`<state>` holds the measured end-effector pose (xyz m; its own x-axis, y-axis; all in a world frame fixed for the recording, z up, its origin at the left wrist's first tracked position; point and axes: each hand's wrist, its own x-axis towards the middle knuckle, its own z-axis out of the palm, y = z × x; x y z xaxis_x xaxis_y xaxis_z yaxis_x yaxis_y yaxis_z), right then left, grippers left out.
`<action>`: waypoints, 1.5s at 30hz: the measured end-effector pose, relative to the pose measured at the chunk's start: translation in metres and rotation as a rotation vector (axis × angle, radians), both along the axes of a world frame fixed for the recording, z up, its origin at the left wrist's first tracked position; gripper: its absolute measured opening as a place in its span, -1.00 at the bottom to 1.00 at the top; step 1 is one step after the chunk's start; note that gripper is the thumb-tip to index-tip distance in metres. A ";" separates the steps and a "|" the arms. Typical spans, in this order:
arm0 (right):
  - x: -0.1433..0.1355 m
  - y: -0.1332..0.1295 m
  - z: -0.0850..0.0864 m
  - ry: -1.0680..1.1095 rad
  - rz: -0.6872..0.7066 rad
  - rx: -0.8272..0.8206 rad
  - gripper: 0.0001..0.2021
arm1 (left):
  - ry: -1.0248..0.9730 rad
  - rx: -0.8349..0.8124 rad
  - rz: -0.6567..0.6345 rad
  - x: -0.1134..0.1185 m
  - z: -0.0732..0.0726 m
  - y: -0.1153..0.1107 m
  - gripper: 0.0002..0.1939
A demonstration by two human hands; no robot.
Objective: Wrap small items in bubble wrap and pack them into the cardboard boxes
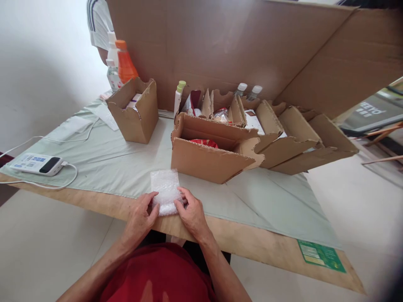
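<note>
A sheet of clear bubble wrap lies at the front edge of the table, its near end folded or rolled into a thicker band. My left hand has thumb and fingers closed on the left side of that band. On the other side, my right hand pinches the right end with thumb and fingers. Whether anything is wrapped inside the band, I cannot tell. Just beyond the sheet stands a long cardboard box with a red item partly visible inside.
Several cut cardboard bins with goods line the back right. Another cardboard box stands at back left, near an orange bottle. A power bank with a white cable lies left. A tall cardboard panel rises behind; a person's sleeve shows beyond.
</note>
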<state>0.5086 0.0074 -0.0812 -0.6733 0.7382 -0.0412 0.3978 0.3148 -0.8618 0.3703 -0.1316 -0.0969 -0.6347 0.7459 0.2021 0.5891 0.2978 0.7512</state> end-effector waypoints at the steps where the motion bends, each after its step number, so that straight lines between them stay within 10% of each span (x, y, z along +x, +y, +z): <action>1: 0.000 0.000 0.000 -0.003 0.003 0.010 -0.55 | 0.008 -0.006 -0.012 0.000 0.000 0.001 -0.67; 15: -0.002 -0.001 -0.002 -0.014 -0.008 0.037 -0.58 | -0.075 -0.032 0.010 -0.005 0.000 0.000 -0.66; 30: 0.036 -0.018 -0.015 0.115 -0.006 0.410 -0.55 | 0.135 -0.057 -0.047 -0.010 0.000 0.011 -0.74; 37: 0.032 -0.019 -0.011 -0.046 0.277 0.610 -0.52 | 0.131 -0.076 -0.040 -0.011 -0.001 0.011 -0.71; 45: 0.013 -0.012 -0.012 -0.055 0.257 0.587 -0.71 | 0.027 -0.020 -0.009 -0.009 -0.001 0.008 -0.66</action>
